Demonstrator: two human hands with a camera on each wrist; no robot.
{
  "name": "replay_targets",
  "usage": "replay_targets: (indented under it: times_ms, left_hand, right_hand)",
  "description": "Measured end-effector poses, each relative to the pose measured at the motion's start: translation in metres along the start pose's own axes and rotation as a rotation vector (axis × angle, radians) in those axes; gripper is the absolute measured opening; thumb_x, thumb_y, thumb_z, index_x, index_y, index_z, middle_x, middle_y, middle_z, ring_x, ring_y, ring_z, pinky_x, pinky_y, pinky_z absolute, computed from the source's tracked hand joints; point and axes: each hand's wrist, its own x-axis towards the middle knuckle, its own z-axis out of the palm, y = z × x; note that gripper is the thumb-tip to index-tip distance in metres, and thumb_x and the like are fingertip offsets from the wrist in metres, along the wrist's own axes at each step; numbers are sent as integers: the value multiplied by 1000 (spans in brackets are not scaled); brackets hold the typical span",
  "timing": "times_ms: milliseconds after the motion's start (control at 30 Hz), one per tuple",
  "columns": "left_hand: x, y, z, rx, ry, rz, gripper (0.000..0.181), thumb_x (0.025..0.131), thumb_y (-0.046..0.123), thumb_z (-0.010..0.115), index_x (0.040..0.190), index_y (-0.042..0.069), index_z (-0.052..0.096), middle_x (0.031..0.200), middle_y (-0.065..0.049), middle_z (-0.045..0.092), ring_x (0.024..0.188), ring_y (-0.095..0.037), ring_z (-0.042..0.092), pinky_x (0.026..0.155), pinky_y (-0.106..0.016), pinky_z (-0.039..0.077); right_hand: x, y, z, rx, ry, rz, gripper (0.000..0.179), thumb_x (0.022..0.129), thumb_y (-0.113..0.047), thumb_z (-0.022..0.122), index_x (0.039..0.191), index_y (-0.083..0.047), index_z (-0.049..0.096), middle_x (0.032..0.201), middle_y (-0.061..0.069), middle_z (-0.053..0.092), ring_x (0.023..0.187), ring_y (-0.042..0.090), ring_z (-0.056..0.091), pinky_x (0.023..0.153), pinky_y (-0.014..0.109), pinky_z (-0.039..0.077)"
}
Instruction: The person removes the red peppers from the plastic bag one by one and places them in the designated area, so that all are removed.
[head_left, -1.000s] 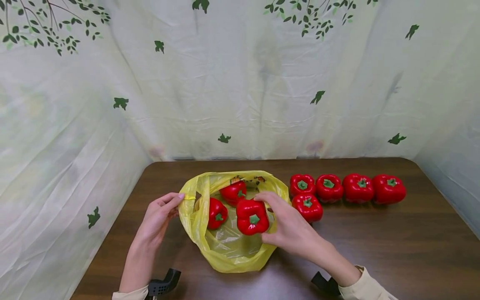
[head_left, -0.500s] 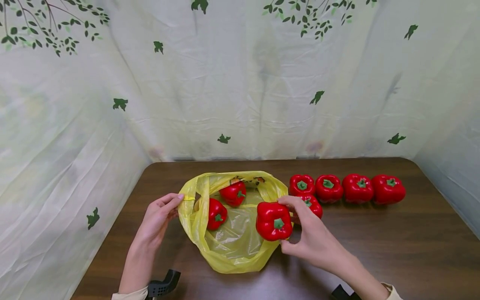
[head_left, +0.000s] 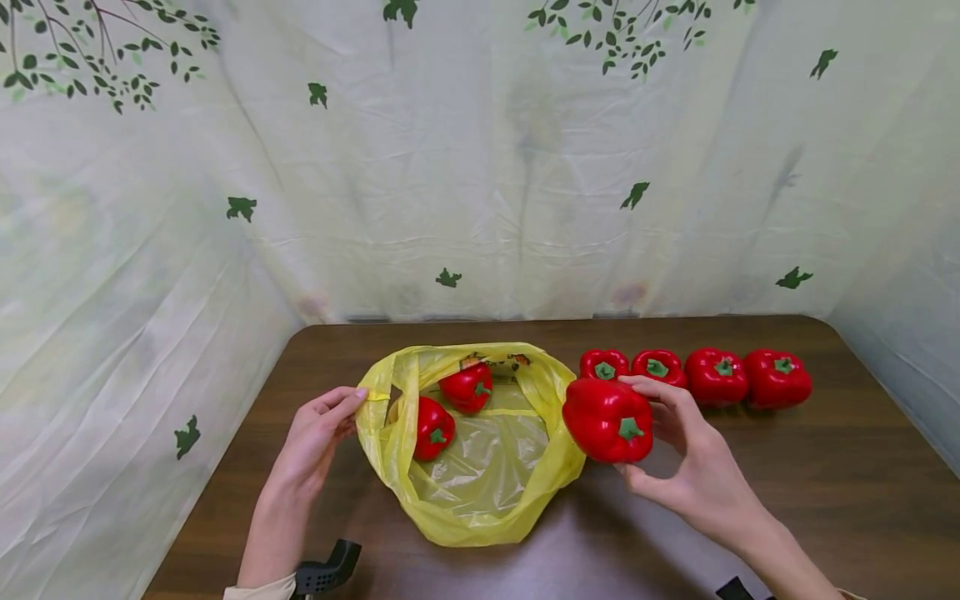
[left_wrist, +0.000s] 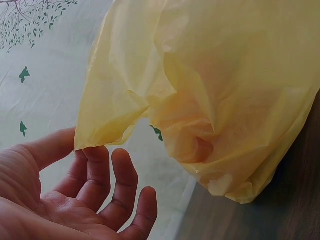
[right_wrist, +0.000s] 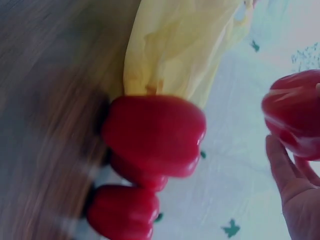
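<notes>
My left hand [head_left: 318,433] pinches the left edge of a yellow plastic bag [head_left: 465,529] between thumb and fingertip; in the left wrist view the other fingers are loosely bent below the bag film. Two red bell peppers lie inside the open-mouthed bag, one at the back [head_left: 461,392] and one at the left [head_left: 431,437]. To the right of the bag, my right hand [head_left: 705,462] grips a red bell pepper [head_left: 600,417] with a green stem, raised above the table. That pepper hides the front loose pepper in the head view; a pepper [right_wrist: 155,135] near the bag shows in the right wrist view.
Several red bell peppers stand in a row at the back right of the brown table [head_left: 787,467], among them a pepper [head_left: 716,379] and the rightmost pepper [head_left: 777,381]. A pale curtain [head_left: 480,183] with leaf prints surrounds the table's back and sides.
My right hand has carried the gripped pepper out from over the bag's mouth, rightward past its rim. The left hand and the two peppers in the bag stay put.
</notes>
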Motion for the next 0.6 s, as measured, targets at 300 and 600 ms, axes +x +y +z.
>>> replay_targets:
  times_ms: [300,600]
  left_hand:
    - [1,0,0,-3,-5,2,17,96,27,67,92,10,70,84,1,64,74,-13,59,75,-29,49]
    - [1,-1,0,-7,-12,-2,17,96,27,67,92,10,70,85,1,64,75,-13,58,76,-28,49]
  right_hand:
    - [-12,9,-22,-9,77,17,98,61,13,87,143,-12,40,140,0,50,115,10,55,87,17,48]
    - [-24,19,-41,-79,139,72,91,61,9,88,140,-12,47,128,-2,57,109,6,57,85,12,46]
